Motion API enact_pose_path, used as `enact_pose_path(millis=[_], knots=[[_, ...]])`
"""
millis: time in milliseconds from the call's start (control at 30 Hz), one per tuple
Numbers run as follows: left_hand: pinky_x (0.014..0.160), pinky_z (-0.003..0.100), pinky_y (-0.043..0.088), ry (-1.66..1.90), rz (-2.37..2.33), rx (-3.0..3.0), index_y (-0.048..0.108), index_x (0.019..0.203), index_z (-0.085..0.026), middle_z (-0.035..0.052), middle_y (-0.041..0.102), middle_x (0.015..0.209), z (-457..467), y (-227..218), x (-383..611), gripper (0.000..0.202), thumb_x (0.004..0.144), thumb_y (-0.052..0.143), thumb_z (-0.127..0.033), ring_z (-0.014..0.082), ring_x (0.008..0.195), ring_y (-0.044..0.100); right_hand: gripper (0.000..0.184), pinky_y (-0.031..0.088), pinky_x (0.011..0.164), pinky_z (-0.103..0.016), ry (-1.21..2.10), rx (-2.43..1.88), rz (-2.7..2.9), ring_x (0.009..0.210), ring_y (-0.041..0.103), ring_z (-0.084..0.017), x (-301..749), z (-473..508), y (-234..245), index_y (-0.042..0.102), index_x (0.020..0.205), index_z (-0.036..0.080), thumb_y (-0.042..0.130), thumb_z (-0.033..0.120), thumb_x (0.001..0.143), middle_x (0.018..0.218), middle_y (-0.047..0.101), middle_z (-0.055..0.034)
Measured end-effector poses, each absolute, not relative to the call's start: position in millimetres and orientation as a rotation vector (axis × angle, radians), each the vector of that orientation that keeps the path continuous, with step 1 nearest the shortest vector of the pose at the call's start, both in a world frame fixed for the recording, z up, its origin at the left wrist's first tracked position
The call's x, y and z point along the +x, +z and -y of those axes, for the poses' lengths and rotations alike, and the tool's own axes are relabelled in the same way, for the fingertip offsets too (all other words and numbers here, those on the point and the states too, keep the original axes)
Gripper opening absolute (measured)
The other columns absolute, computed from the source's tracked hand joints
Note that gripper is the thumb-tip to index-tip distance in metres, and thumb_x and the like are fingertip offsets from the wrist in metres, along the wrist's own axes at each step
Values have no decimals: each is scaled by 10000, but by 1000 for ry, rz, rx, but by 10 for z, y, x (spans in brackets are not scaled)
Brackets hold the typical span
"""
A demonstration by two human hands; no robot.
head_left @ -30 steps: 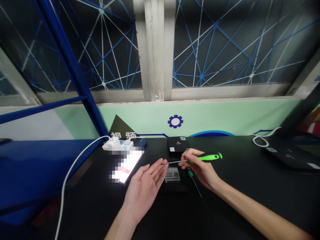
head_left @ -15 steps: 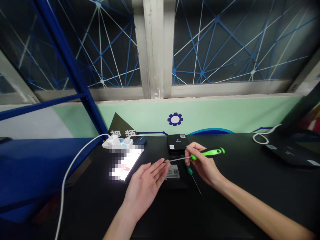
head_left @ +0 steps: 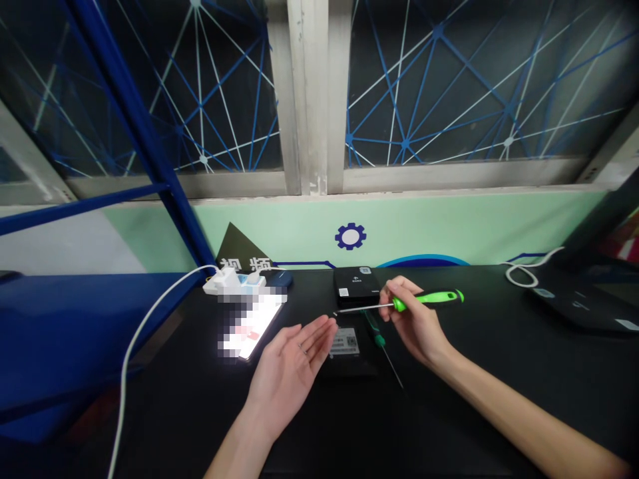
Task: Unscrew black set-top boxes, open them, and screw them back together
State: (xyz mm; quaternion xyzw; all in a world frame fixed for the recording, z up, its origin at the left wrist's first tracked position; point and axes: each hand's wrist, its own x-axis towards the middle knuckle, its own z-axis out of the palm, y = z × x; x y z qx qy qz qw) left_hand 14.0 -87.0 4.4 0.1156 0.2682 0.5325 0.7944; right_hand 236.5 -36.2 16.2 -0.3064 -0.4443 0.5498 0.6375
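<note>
From my distant seat I see the right hand [head_left: 413, 322] gripping the lime-green screwdriver [head_left: 436, 297], which points left. The left hand [head_left: 289, 366] is open, palm up, just beside the tip; I cannot tell whether they touch. Nearer, between the hands, lies a labelled black box [head_left: 349, 364], a dark-green screwdriver [head_left: 380, 340] at its right.

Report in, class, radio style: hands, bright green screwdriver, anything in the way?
Left hand open, palm up. Right hand holding bright green screwdriver, tip near left fingertips. Possible snag: dark green screwdriver between the hands, beside nearer black box.
</note>
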Motion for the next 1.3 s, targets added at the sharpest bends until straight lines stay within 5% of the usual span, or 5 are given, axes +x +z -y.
enact_pose_path(millis=[500,1300], knots=[[1146,385,413,1046,-541,346,468,1392,56,239,583,1352,926,147,174,503,988,457,-242,316,1315,515,289,419,525,-230,1340,-669,1159,565,535,-116,2318,389,128,568,671,187,676,322,903,648,578,13],[1107,365,446,1046,-596,383,581,1290,46,235,619,1306,925,125,169,420,962,484,-197,315,1281,551,306,394,457,-221,1292,-638,1074,495,515,-106,2374,379,190,551,620,182,689,274,878,608,563,13]])
